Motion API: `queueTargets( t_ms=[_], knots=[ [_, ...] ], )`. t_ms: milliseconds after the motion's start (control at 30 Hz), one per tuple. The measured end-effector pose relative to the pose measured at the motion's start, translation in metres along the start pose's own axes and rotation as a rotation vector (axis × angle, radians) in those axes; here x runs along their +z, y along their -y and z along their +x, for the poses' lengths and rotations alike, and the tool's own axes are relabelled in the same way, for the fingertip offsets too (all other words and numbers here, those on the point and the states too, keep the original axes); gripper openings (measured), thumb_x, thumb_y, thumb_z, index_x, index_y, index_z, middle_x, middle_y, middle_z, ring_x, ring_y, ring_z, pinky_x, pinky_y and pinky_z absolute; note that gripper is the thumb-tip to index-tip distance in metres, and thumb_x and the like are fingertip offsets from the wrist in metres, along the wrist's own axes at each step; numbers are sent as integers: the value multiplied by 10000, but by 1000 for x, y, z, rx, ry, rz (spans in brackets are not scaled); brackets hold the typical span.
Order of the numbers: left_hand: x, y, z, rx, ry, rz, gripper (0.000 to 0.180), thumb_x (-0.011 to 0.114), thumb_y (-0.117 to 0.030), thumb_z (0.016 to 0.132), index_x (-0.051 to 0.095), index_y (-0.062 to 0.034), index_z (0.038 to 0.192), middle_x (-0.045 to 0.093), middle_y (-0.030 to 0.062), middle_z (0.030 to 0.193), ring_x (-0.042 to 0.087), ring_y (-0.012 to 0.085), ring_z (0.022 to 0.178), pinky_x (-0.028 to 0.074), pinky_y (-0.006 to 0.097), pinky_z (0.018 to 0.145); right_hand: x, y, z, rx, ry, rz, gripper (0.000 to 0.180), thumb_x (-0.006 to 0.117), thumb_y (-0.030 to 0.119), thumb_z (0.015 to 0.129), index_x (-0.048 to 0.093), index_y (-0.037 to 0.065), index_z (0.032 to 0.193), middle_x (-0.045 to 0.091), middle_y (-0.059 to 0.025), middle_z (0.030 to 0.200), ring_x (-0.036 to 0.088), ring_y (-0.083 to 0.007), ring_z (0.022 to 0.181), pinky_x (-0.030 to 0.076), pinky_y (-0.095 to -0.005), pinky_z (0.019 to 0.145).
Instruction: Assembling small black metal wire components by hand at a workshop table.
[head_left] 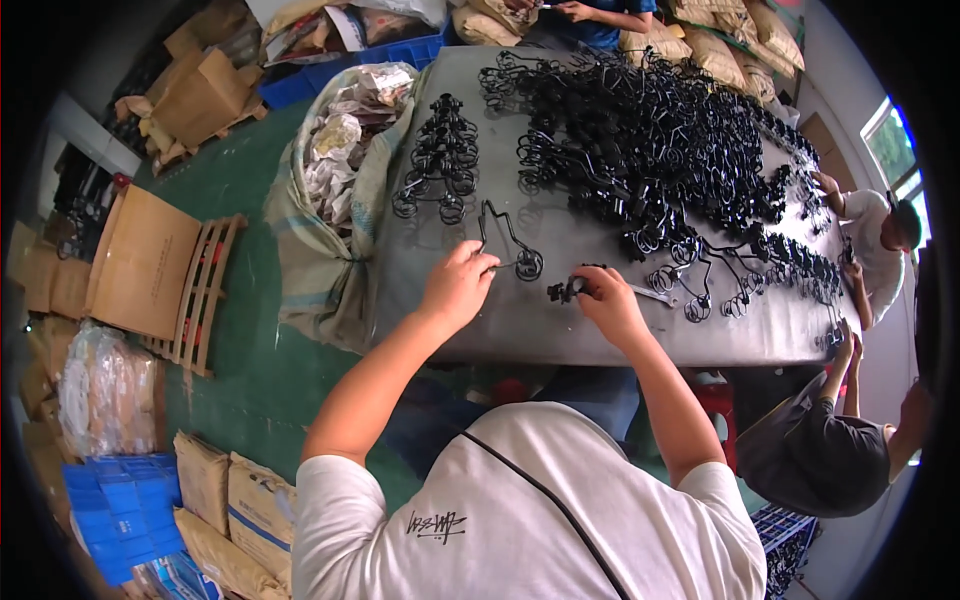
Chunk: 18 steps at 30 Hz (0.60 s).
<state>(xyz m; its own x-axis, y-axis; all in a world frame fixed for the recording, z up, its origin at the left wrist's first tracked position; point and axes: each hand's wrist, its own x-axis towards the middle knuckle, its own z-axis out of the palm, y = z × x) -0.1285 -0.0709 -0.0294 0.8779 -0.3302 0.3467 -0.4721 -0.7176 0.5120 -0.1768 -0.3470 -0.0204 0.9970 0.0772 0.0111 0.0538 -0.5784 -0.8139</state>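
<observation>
The left hand point(458, 288) pinches the near side of a bent black wire frame point(528, 264), thumb and fingers close together; the frame lies at the front of the tabletop point(480, 335), left of the middle, its looped end pointing toward the other hand. The right hand point(612, 305) curls around a small black part point(565, 290), which is apart from the frame. Just beyond the right hand lies a silver wrench point(655, 292).

Farther out, beyond the left hand, a neat row of similar frames point(440, 150) overlaps on the tabletop; these look like the finished ones. To the right and far side spreads a large tangled heap of black wire pieces point(650, 140); whether they are done or waiting, I cannot tell. The frame in hand looks unfinished, with the small part not yet joined to it.

Left of the tabletop stands an open sack point(340, 150) of crumpled wrapping. Other people work around the far and right edges.
</observation>
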Motion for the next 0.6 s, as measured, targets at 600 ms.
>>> queueTargets(
  t_ms=[600],
  knots=[
    [-5, -16, -29, -256, 43, -542, 432, 688, -222, 923, 480, -8, 1236, 693, 163, 1009, 696, 275, 928, 548, 372, 804, 39, 55, 33, -256, -51, 4, 409, 653, 9, 815, 638, 124, 1207, 512, -103, 944, 564, -196, 686, 509, -321, 668]
  ],
)
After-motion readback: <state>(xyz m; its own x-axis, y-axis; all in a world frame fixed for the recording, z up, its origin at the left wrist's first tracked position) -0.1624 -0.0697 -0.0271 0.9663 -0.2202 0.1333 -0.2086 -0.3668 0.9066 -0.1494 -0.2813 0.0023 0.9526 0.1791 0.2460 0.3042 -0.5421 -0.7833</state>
